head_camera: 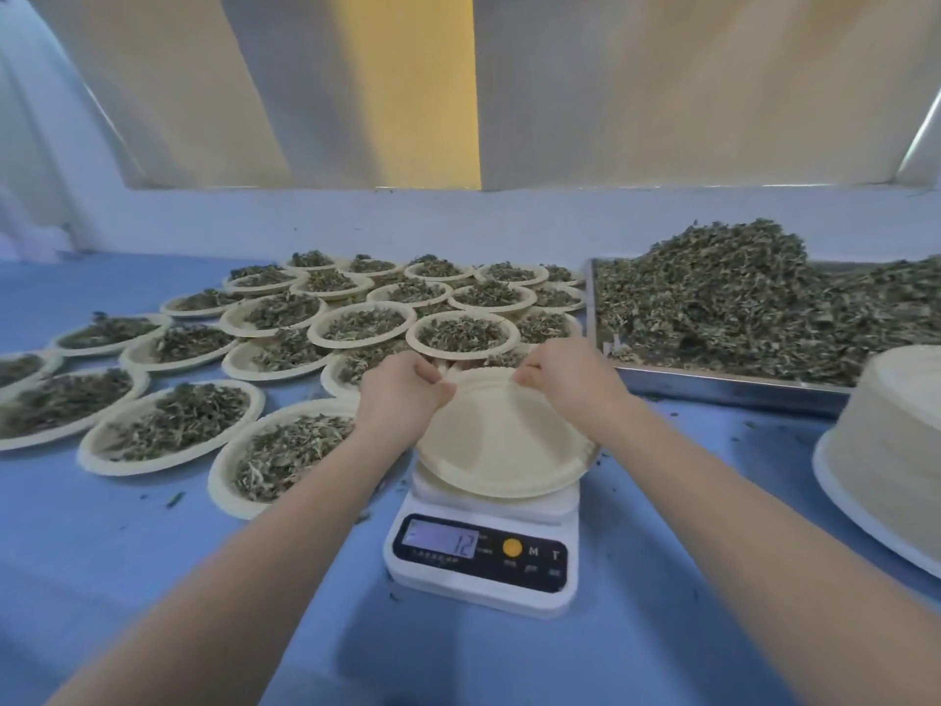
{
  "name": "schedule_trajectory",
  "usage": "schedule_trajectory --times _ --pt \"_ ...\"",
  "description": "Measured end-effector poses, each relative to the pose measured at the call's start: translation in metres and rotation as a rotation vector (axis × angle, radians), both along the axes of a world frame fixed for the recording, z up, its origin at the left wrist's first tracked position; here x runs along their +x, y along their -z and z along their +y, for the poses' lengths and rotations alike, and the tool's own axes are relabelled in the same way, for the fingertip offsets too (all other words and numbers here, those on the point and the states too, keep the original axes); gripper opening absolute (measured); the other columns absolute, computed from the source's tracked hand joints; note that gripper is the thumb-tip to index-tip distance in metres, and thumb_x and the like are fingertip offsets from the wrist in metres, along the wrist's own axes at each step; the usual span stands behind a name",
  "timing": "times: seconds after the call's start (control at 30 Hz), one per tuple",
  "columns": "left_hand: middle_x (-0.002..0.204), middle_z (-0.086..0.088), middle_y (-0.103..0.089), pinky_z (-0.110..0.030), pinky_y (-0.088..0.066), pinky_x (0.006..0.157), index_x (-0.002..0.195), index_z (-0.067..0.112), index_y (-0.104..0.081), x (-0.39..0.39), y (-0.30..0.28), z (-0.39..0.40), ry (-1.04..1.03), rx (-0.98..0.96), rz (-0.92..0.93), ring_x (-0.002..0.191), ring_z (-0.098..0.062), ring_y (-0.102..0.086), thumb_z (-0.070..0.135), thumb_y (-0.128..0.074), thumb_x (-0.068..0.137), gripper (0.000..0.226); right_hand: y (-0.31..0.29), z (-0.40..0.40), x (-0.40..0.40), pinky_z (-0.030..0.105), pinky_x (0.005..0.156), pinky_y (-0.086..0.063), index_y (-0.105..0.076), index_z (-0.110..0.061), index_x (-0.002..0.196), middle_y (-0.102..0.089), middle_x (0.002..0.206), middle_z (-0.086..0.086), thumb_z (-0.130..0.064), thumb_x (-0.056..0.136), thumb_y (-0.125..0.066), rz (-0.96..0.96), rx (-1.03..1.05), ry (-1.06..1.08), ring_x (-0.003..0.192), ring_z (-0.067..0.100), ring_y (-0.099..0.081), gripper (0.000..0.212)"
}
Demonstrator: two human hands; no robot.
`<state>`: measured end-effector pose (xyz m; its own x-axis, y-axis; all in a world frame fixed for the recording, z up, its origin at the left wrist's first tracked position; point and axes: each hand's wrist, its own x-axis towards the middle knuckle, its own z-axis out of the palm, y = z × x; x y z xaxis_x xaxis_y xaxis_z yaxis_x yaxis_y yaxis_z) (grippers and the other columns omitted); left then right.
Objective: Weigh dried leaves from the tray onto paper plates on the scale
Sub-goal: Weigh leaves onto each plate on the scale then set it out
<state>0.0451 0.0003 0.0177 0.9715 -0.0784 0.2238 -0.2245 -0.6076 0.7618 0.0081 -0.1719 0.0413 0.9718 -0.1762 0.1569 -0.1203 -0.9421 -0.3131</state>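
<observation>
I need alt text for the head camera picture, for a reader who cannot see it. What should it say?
Two bare hands, left hand and right hand, pinch the far rim of an empty paper plate on a white kitchen scale. Filled plates of dried leaves lie to the left; a metal tray heaped with leaves stands to the right.

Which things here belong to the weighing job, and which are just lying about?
In the job: both hands, left and right, pinching the empty paper plate; scale; tray of dried leaves; filled plates; stack of spare plates.

Lying about: loose leaf scraps on the blue table.
</observation>
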Motion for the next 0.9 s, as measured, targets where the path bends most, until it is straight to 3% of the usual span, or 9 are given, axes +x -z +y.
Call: schedule_trajectory --times 0.1,0.17,0.23,0.33,0.47,0.63,0.83,0.9 --pt "0.095 0.0 -0.068 -0.03 -0.047 0.085 0.081 0.023 -0.063 0.004 0.005 0.001 0.005 -0.007 0.039 0.098 -0.018 -0.06 0.026 -0.07 0.083 0.008 0.009 0.0 0.004 0.037 0.066 -0.05 -0.068 -0.008 0.113 -0.069 0.106 0.014 -0.019 0.093 -0.054 -0.011 -0.048 0.013 0.086 0.028 -0.065 0.027" --pt "0.103 0.0 -0.068 -0.028 -0.046 0.087 0.093 0.02 -0.068 0.004 0.006 0.002 0.018 -0.017 0.063 0.1 -0.017 -0.059 0.028 -0.069 0.084 0.012 0.012 -0.003 0.006 0.032 0.061 -0.043 -0.068 -0.008 0.111 -0.068 0.087 0.011 -0.033 0.096 -0.052 -0.029 -0.038 -0.004 0.071 0.021 -0.054 0.033" --pt "0.108 0.002 -0.068 -0.03 -0.046 0.092 0.109 0.018 -0.068 0.004 0.007 0.005 0.017 -0.034 0.056 0.103 -0.016 -0.059 0.032 -0.066 0.085 0.028 0.012 -0.005 0.006 0.031 0.062 -0.041 -0.065 -0.01 0.113 -0.061 0.077 0.006 -0.05 0.097 -0.041 -0.046 0.02 -0.017 0.074 0.02 -0.053 0.05" --pt "0.105 0.006 -0.067 -0.026 -0.041 0.084 0.109 0.02 -0.068 0.001 0.006 0.01 0.015 -0.069 0.005 0.099 -0.013 -0.058 0.034 -0.062 0.087 0.027 0.01 -0.008 0.005 0.033 0.082 -0.044 -0.059 -0.005 0.124 -0.067 0.107 0.013 -0.06 0.096 -0.026 -0.082 0.14 -0.042 0.102 0.027 -0.059 0.07" --pt "0.104 0.009 -0.066 -0.023 -0.035 0.075 0.104 0.024 -0.069 -0.001 0.0 0.009 0.024 -0.077 -0.017 0.095 -0.01 -0.056 0.033 -0.059 0.088 0.02 0.01 -0.006 0.001 0.036 0.091 -0.041 -0.056 -0.004 0.125 -0.062 0.122 0.013 -0.062 0.096 -0.02 -0.115 0.166 -0.086 0.113 0.027 -0.055 0.074" --pt "0.111 0.008 -0.065 -0.023 -0.034 0.08 0.106 0.027 -0.067 0.0 -0.004 0.004 0.046 -0.089 -0.027 0.098 -0.009 -0.054 0.029 -0.061 0.086 0.021 0.011 -0.004 0.004 0.03 0.076 -0.032 -0.059 -0.018 0.12 -0.062 0.107 -0.001 -0.061 0.096 -0.022 -0.133 0.214 -0.104 0.107 0.019 -0.054 0.062" --pt "0.115 0.008 -0.066 -0.023 -0.039 0.092 0.112 0.026 -0.067 -0.002 -0.005 0.0 0.064 -0.055 -0.063 0.102 -0.007 -0.056 0.022 -0.066 0.082 0.03 0.01 -0.008 0.001 0.027 0.078 -0.03 -0.057 -0.022 0.122 -0.053 0.101 -0.009 -0.061 0.096 -0.021 -0.154 0.233 -0.12 0.097 0.012 -0.046 0.059" --pt "0.114 0.008 -0.067 -0.023 -0.04 0.091 0.111 0.028 -0.068 -0.003 -0.007 -0.002 0.066 -0.051 -0.079 0.1 -0.007 -0.057 0.021 -0.066 0.082 0.03 0.011 -0.009 -0.002 0.028 0.076 -0.03 -0.059 -0.022 0.113 -0.054 0.094 -0.012 -0.06 0.097 -0.02 -0.157 0.238 -0.127 0.095 0.012 -0.047 0.056"
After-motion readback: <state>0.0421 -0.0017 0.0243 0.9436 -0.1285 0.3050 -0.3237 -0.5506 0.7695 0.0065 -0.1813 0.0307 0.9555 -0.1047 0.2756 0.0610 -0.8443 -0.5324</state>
